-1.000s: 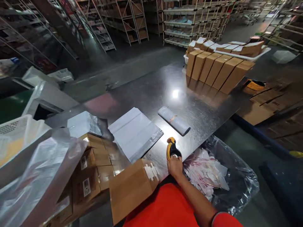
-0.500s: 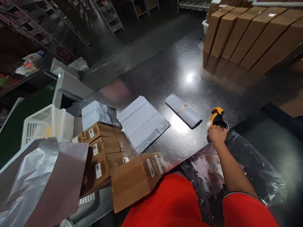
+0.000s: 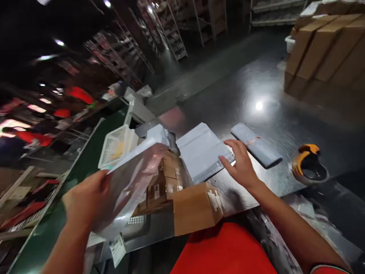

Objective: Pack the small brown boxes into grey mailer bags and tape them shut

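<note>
My left hand (image 3: 85,196), blurred, is closed on the edge of a grey plastic mailing bag (image 3: 128,182) held up at the left. My right hand (image 3: 241,165) is open, thumb and fingers apart, at the right corner of a flat stack of pale mailing bags (image 3: 201,148); I cannot tell whether it touches them. Just beyond it lies a rolled bundle of mailing bags (image 3: 264,150) tied with an orange band. A yellow and black tape dispenser (image 3: 302,167) sits on the metal table to the right, apart from my hand.
Near me stands a brown carton (image 3: 194,207), with several labelled small cartons (image 3: 168,177) behind the held bag. A white plastic basket (image 3: 114,146) is by the green conveyor (image 3: 76,182). Tall cartons (image 3: 322,49) line the table's far right. People in red are at the far left.
My right hand has let go of the tape dispenser and moved left to the stack of bags. My left hand has come into view holding the grey bag. The view has swung left.
</note>
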